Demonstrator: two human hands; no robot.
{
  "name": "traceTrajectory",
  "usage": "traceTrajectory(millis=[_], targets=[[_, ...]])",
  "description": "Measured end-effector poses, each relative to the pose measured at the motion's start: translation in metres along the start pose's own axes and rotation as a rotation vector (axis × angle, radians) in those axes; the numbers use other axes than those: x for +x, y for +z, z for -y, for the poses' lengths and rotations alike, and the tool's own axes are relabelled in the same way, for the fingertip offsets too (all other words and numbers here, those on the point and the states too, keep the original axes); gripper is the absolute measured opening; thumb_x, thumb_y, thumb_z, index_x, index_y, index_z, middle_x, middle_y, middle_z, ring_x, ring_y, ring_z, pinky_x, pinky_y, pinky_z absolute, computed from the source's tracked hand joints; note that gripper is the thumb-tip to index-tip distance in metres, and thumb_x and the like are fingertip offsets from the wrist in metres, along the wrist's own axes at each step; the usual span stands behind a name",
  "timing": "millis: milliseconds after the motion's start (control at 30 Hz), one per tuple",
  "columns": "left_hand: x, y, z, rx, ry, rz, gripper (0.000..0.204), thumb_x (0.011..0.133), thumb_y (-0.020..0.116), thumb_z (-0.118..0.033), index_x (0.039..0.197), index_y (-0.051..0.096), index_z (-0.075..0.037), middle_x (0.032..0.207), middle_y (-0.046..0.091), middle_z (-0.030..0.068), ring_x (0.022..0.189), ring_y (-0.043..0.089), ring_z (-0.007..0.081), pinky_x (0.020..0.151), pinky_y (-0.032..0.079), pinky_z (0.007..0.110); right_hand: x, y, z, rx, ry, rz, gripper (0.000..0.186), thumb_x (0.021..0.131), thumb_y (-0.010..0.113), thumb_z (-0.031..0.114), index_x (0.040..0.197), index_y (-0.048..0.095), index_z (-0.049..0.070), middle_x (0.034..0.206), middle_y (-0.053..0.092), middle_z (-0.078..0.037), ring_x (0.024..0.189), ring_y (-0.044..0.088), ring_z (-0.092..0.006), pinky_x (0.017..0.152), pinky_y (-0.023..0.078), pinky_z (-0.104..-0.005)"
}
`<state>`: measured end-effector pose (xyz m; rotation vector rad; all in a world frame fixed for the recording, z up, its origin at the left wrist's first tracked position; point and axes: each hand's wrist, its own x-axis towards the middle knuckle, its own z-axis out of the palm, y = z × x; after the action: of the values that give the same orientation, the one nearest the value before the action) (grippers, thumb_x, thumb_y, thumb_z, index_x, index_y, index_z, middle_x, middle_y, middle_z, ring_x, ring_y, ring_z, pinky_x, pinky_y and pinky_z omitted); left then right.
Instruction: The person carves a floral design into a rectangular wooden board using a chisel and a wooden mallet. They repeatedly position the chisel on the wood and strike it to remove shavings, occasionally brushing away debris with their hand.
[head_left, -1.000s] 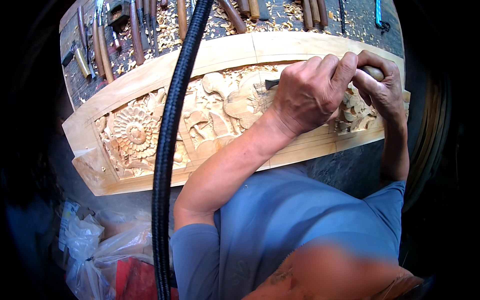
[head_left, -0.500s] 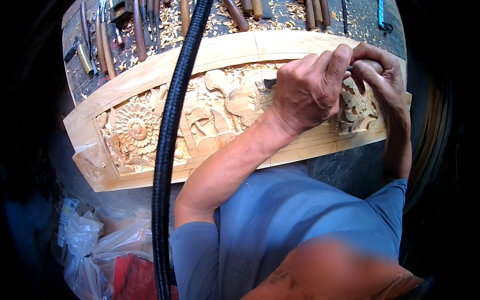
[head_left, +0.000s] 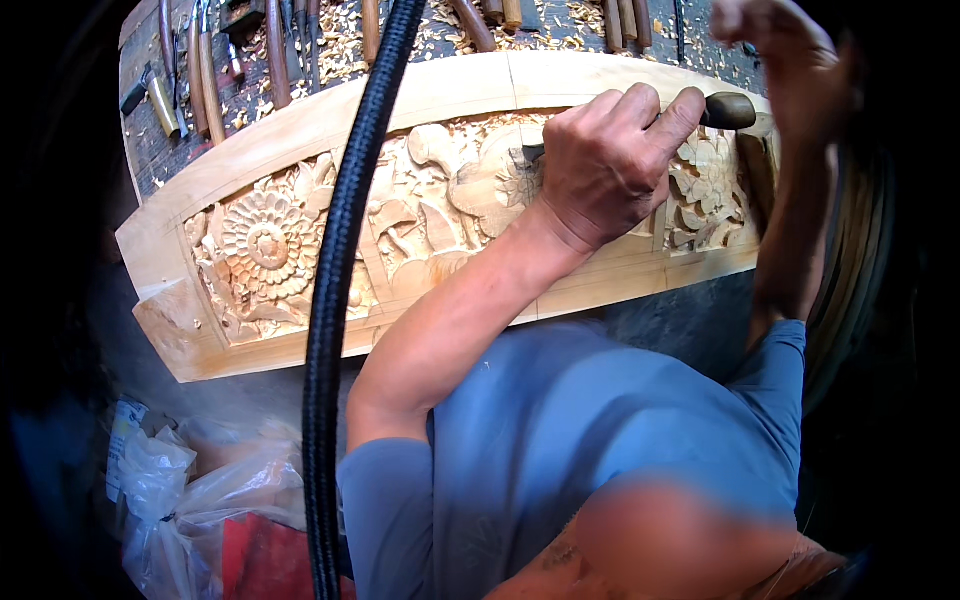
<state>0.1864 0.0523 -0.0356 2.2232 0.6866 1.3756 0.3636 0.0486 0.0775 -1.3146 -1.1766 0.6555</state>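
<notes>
A pale carved wood panel with flower reliefs lies across the dark bench. My left hand rests on its middle-right part, shut on a chisel. The chisel's dark handle sticks out to the right of my fingers, and its blade tip shows at the left against the carving. My right hand is lifted above the panel's right end, clear of the chisel handle. It is blurred, so its fingers cannot be read.
A thick black hose hangs down in front of the panel. Several wooden-handled chisels and wood chips lie on the bench behind it. Clear plastic bags sit on the floor at lower left.
My right hand has come off the chisel handle and risen to the upper right. My left hand still grips the chisel at the same spot on the carving.
</notes>
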Motion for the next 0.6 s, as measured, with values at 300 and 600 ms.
traceTrajectory(millis=[300,600], targets=[[0.002,0.001,0.0,-0.037,-0.05,-0.009,0.049,0.079,0.069,-0.005,0.125,0.079,-0.02,0.074,0.058,0.0043,0.061,0.065,0.0263,0.051,0.051,0.041,0.01,0.018,-0.007,-0.049,0.141,0.057,0.101,0.105,0.017,0.085,0.054,0.054,0.006,0.058,0.065,-0.016,0.06,0.068,-0.0263,0.067,0.057,-0.0363],[0.001,-0.003,0.001,-0.007,-0.072,-0.045,0.054,0.076,0.068,-0.004,0.126,0.079,-0.018,0.075,0.057,0.0055,0.062,0.063,0.0261,0.051,0.052,0.041,0.038,-0.012,-0.018,-0.086,0.048,-0.013,0.099,0.103,0.021,0.088,0.053,0.052,0.009,0.054,0.059,-0.013,0.057,0.066,-0.0268,0.061,0.056,-0.0345]])
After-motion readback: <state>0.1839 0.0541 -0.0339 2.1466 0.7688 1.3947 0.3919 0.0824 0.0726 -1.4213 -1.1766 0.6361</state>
